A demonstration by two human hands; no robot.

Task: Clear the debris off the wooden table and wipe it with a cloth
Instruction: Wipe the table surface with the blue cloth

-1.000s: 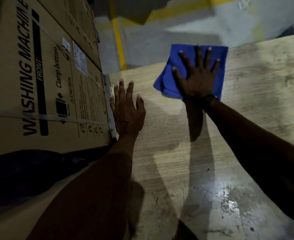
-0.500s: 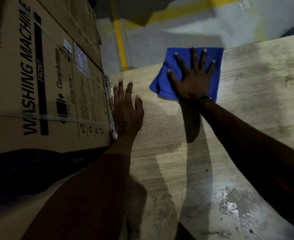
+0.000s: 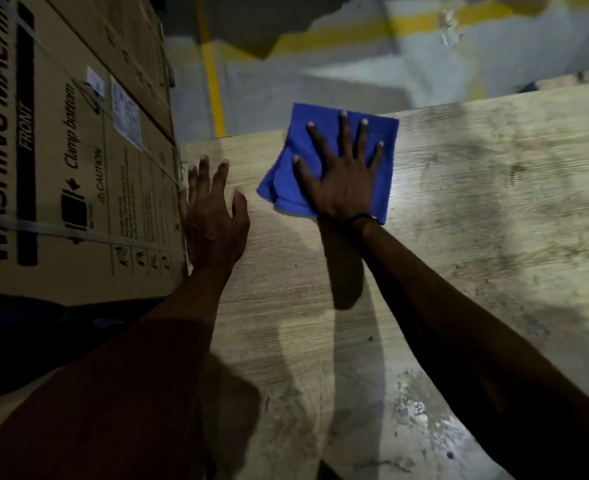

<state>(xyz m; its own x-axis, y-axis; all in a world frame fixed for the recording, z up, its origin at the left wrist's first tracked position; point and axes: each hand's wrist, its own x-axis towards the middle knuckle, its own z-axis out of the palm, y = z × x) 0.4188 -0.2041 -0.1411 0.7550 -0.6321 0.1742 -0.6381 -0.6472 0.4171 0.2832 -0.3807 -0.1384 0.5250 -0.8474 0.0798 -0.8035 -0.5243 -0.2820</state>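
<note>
While the right hand (image 3: 343, 178) lies flat with fingers spread on the blue cloth (image 3: 324, 161) at the table's (image 3: 476, 202) far edge, the left hand (image 3: 213, 220) rests open and empty. It lies near the table's left edge, beside a cardboard box (image 3: 78, 161).

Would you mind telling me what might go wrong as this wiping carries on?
1. The blue cloth sits at the far edge of the wooden table under the flat right hand; a further push could slide it off.
2. The left hand lies beside the cardboard box, which may block wiping there.
3. Grime and flaky patches near the front could just smear.
</note>
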